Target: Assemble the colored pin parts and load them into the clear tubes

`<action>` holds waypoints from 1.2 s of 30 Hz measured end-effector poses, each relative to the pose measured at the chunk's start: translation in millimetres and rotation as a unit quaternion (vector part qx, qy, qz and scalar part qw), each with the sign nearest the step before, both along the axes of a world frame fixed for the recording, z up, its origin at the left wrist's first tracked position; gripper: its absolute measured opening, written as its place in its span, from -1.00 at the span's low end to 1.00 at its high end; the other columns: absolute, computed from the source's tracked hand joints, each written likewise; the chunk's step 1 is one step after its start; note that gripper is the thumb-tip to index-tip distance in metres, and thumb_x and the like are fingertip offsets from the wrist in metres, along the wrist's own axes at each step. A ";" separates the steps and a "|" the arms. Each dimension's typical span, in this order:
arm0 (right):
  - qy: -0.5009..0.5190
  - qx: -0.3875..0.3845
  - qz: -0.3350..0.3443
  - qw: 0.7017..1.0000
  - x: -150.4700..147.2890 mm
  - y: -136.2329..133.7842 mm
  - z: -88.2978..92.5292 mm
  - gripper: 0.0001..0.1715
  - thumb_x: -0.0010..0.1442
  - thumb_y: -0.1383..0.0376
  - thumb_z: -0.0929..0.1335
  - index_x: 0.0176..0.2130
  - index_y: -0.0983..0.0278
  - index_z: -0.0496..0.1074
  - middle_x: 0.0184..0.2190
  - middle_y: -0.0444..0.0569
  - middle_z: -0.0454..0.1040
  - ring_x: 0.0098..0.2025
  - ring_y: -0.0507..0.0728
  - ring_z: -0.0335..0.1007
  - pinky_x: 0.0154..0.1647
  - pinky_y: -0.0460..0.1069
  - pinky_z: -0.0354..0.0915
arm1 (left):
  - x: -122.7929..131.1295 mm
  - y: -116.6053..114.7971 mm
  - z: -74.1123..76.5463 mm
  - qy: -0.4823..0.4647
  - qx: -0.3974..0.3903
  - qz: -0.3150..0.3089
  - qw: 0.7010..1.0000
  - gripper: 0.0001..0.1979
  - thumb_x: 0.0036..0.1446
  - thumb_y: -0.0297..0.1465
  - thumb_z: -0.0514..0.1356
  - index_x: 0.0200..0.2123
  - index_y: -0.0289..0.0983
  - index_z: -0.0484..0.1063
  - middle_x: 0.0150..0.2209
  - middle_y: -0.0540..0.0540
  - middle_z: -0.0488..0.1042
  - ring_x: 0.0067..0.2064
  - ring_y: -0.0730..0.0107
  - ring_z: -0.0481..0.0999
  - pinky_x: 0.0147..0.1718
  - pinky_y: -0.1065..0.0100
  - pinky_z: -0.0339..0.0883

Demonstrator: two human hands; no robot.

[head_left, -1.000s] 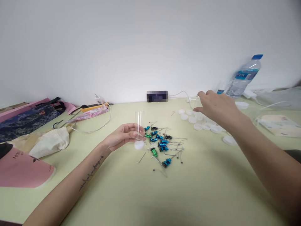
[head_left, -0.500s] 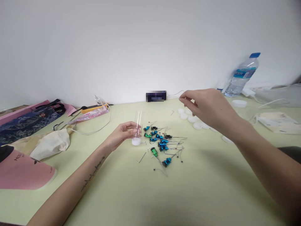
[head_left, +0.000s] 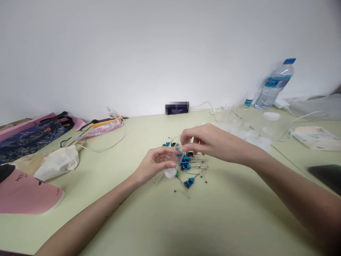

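A clear plastic tube (head_left: 177, 158), blurred in the frame and closed at its lower end by a white cap (head_left: 170, 173), is held tilted just above the pale green table (head_left: 213, 213) by the left hand (head_left: 157, 164), with the right hand (head_left: 206, 142) at its upper end. Just beside it lies a loose pile of small blue, green and black metal pieces (head_left: 186, 165) with thin wire stems.

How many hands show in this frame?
2, both the wearer's. The left hand grips a white-capped clear tube at centre; the right hand meets it from the right, above the blue metal parts.
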State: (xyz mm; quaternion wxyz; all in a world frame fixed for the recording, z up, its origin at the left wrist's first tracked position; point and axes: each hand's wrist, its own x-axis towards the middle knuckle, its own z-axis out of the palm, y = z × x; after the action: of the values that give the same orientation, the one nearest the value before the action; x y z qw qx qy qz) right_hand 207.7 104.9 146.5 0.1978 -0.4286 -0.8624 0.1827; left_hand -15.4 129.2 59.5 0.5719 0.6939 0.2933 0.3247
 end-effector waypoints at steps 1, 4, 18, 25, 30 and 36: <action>0.002 0.007 0.003 1.000 0.9 0.7 0.4 -0.67 0.27 0.09 0.25 -0.36 0.23 0.43 -0.45 -0.13 0.49 -0.45 0.04 0.36 -0.48 -0.08 0.09 | 2.3 -1.5 -2.5 -0.003 0.022 0.006 1.000 -0.65 0.07 -0.30 0.28 -0.06 -0.24 0.43 -0.16 -0.13 0.51 -0.13 0.27 0.50 -0.08 0.21 0.36; 0.010 0.050 -0.025 0.998 8.4 2.5 5.3 -0.66 0.26 0.08 0.26 -0.39 0.23 0.43 -0.41 -0.11 0.51 -0.38 0.06 0.41 -0.42 -0.07 0.15 | 5.1 -4.6 -13.0 0.026 0.147 0.045 0.988 -0.57 0.12 -0.26 0.24 0.06 -0.18 0.34 -0.01 -0.16 0.43 0.00 0.22 0.43 0.02 0.16 0.31; 0.029 0.262 -0.202 0.943 49.2 1.1 30.9 -0.72 0.22 0.07 0.30 -0.33 0.14 0.52 -0.31 -0.08 0.56 -0.32 0.21 0.49 -0.27 0.08 0.27 | 25.3 -21.9 -43.5 0.319 0.434 -0.112 0.835 -0.14 0.07 0.12 0.05 0.31 -0.20 -0.06 0.32 -0.20 0.06 0.36 0.01 -0.08 0.29 -0.08 -0.26; 0.024 0.246 -0.210 0.946 47.9 -2.1 32.4 -0.68 0.23 0.04 0.27 -0.29 0.13 0.52 -0.30 -0.06 0.56 -0.30 0.22 0.49 -0.27 0.08 0.28 | 21.0 -28.7 -45.8 0.243 0.467 -0.115 0.842 -0.30 0.15 -0.01 0.08 0.25 -0.24 0.05 0.20 -0.25 0.28 0.26 0.14 0.21 0.30 0.04 -0.20; 0.020 0.248 -0.216 0.944 50.1 -2.4 34.0 -0.68 0.24 0.04 0.27 -0.28 0.15 0.51 -0.31 -0.05 0.55 -0.31 0.23 0.48 -0.26 0.10 0.27 | 19.6 -25.3 -47.2 0.239 0.455 -0.071 0.855 -0.40 0.17 -0.09 0.11 0.19 -0.24 0.13 0.21 -0.23 0.26 0.28 0.12 0.15 0.28 0.04 -0.11; 0.014 0.249 -0.208 0.946 51.0 -3.0 35.1 -0.71 0.25 0.10 0.27 -0.32 0.18 0.50 -0.28 -0.04 0.54 -0.32 0.21 0.48 -0.24 0.10 0.25 | 18.2 -23.8 -50.7 0.228 0.417 -0.027 0.879 -0.47 0.18 -0.19 0.14 0.18 -0.19 0.15 0.20 -0.18 0.28 0.27 0.14 0.14 0.28 0.02 -0.09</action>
State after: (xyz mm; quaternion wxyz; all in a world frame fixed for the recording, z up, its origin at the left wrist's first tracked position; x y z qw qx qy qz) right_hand 258.8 101.9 181.5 0.3437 -0.5332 -0.7692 -0.0772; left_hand 2.8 105.4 8.8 0.1553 0.9309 0.2338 0.2339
